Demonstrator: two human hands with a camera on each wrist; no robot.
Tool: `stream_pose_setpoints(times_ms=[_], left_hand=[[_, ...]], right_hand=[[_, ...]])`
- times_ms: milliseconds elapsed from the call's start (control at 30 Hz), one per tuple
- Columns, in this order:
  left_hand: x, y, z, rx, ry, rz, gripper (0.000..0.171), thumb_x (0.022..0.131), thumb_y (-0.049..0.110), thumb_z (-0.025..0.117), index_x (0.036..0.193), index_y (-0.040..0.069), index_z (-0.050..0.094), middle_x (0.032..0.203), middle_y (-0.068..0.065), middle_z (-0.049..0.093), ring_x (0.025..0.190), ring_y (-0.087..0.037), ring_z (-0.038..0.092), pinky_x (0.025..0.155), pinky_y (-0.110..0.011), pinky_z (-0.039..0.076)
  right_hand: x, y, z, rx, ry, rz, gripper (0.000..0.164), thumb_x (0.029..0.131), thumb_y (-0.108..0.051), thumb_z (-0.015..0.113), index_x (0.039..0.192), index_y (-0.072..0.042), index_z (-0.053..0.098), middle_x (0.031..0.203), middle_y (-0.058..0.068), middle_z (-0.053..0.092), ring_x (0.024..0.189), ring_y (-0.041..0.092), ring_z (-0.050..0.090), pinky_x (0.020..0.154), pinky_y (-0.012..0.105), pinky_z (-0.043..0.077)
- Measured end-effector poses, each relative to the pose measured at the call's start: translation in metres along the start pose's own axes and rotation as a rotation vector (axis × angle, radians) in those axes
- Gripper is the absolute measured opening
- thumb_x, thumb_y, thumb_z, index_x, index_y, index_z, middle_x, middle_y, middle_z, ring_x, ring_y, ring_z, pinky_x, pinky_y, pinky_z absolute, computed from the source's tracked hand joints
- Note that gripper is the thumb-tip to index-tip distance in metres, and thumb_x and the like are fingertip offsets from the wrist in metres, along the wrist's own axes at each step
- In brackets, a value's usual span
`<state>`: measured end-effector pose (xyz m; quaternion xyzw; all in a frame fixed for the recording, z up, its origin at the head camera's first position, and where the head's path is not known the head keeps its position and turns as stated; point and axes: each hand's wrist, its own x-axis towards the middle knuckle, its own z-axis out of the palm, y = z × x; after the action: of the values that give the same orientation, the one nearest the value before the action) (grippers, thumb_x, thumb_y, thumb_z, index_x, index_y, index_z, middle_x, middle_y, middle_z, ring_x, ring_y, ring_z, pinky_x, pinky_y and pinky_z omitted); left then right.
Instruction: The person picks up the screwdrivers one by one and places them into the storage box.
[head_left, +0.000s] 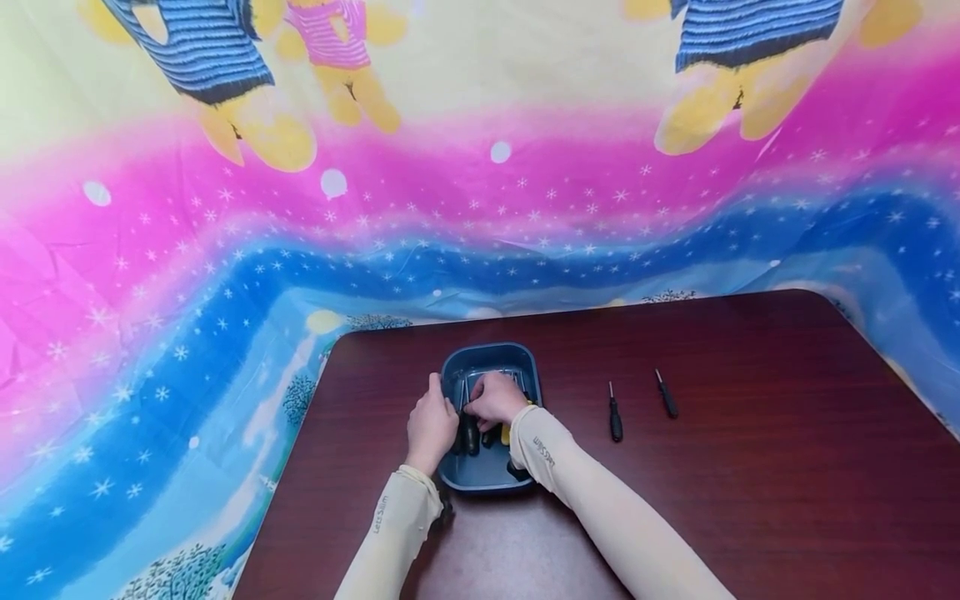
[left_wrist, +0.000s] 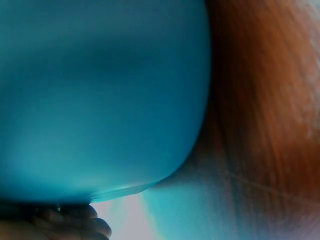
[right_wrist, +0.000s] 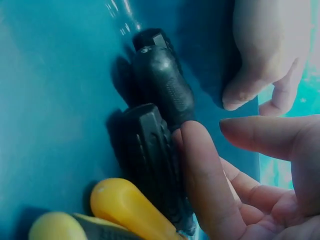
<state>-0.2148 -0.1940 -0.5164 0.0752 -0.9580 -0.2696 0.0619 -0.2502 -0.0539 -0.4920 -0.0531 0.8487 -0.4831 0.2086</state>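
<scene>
A blue plastic bin [head_left: 480, 477] stands on the table with several screwdrivers in it. My left hand [head_left: 432, 425] grips its left wall, thumb over the rim and fingers outside. My right hand [head_left: 498, 398] reaches down inside. In the right wrist view, one fingertip touches a black screwdriver handle [right_wrist: 162, 85] at its lower end, while the thumb stands apart from it. Beside that lies a ribbed black handle [right_wrist: 150, 145], and a yellow handle [right_wrist: 125, 205] is below. The bin's outer wall [left_wrist: 110, 100] fills much of the left wrist view.
Two black screwdrivers, a nearer one [head_left: 616, 421] and a farther one [head_left: 667, 400], lie on the dark brown table [head_left: 750, 483] right of the bin. A patterned cloth [head_left: 525, 200] hangs behind the table and along its left side.
</scene>
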Motion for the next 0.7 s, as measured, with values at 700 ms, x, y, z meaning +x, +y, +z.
stream_pose_setpoints(times_ms=[700], left_hand=[[-0.001,0.001,0.001,0.008,-0.006,-0.019,0.049,0.105,0.012,0.057,0.151,0.005,0.043,0.112,-0.018,0.073,0.075,-0.027,0.069,0.066,-0.045,0.058]], right_hand=[[-0.031,-0.008,-0.086,0.172,0.097,-0.045,0.019,0.097,-0.015,0.073,0.111,-0.003,0.071,0.09,0.012,0.074,0.068,0.021,0.071,0.072,0.043,0.064]])
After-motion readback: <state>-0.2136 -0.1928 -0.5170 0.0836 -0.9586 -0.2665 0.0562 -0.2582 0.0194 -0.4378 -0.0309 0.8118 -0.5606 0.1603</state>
